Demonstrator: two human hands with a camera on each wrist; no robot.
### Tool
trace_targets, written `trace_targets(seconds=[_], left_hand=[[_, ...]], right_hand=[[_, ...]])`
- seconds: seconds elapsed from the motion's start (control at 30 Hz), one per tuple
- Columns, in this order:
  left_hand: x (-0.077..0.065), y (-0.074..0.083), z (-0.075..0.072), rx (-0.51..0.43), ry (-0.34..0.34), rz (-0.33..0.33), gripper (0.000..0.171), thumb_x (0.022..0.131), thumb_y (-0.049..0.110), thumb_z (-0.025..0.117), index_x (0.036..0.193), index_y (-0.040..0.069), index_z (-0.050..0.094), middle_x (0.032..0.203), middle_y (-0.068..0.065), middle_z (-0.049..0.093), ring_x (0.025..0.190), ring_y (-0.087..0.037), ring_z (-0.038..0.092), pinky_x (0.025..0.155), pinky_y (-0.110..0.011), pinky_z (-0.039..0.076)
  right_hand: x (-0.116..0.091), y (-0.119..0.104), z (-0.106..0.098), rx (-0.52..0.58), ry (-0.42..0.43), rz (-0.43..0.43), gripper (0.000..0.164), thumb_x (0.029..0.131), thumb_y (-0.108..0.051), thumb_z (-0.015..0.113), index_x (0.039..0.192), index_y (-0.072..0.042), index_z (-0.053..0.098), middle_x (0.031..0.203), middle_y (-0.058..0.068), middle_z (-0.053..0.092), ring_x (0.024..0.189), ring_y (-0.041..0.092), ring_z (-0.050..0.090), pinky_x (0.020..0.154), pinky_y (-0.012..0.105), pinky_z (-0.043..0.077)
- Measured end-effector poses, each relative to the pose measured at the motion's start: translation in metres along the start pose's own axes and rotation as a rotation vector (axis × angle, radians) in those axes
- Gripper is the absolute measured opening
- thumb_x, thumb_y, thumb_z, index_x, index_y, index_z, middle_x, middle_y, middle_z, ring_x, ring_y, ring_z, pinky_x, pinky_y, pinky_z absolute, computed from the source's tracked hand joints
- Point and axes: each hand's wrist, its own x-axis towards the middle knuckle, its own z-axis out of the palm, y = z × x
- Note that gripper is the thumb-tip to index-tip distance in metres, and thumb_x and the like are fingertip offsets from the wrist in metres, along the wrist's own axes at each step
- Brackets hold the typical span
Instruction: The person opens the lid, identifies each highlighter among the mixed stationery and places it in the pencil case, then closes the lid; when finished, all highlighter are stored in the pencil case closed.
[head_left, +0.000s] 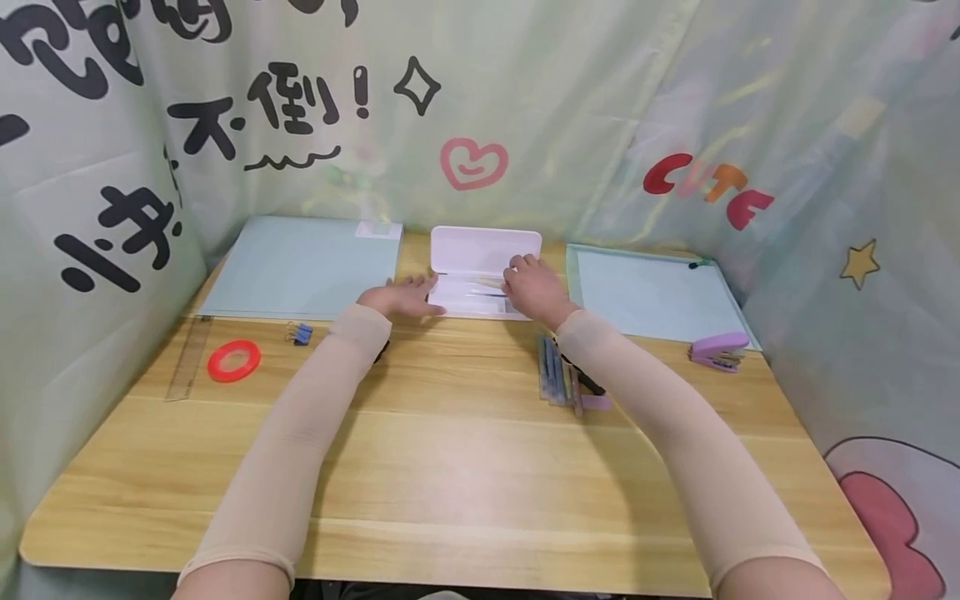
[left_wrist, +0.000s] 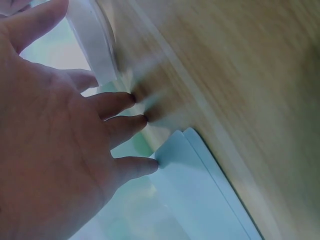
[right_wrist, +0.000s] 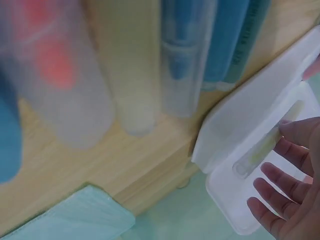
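A white pencil case point(head_left: 480, 248) lies open at the back middle of the table, its lid raised. Over the case, my right hand point(head_left: 536, 287) pinches a translucent pen with a yellowish barrel point(right_wrist: 262, 152) between thumb and index finger; the other fingers are spread. At the case's left end is my left hand point(head_left: 405, 296), fingers straight and apart. In the left wrist view, its little finger reaches the corner of a light blue folder point(left_wrist: 190, 185). Several pens and highlighters point(head_left: 553, 375) lie side by side below my right wrist, partly hidden by the sleeve.
At the back right, another blue folder point(head_left: 645, 287) lies near a purple stapler point(head_left: 720, 350). On the left are a clear ruler point(head_left: 189, 358), a red ring point(head_left: 234, 361) and a blue binder clip point(head_left: 302, 334). A printed curtain point(head_left: 570, 108) stands behind the table.
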Motion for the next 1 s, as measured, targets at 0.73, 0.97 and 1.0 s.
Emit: trace_targets(seconds=[0.73,0.97,1.0], left_hand=[[0.000,0.003,0.000,-0.004,-0.001,-0.008,0.081,0.085,0.056,0.037,0.139,0.017,-0.008,0.143,-0.013,-0.005,0.128,-0.032,-0.007,0.094,-0.057,-0.010],[0.003,0.000,0.002,-0.005,0.002,-0.013,0.083,0.083,0.059,0.037,0.139,0.019,-0.008,0.144,-0.012,-0.005,0.128,-0.031,-0.007,0.094,-0.056,-0.010],[0.003,-0.001,0.002,-0.007,-0.001,-0.010,0.083,0.083,0.059,0.037,0.139,0.019,-0.009,0.144,-0.012,-0.005,0.128,-0.031,-0.007,0.094,-0.057,-0.010]], right_hand=[[0.002,-0.007,0.011,0.011,-0.065,0.045,0.029,0.088,-0.033,0.047,0.107,-0.015,0.060,0.133,0.015,0.032,0.123,0.033,0.022,0.097,0.054,0.014],[-0.007,-0.006,0.006,-0.001,-0.104,0.073,0.042,0.088,-0.042,0.044,0.116,-0.012,0.055,0.135,0.015,0.031,0.124,0.033,0.021,0.097,0.052,0.016],[-0.010,-0.006,0.005,0.002,-0.119,0.086,0.044,0.088,-0.043,0.043,0.117,-0.012,0.054,0.135,0.016,0.030,0.125,0.033,0.020,0.097,0.052,0.015]])
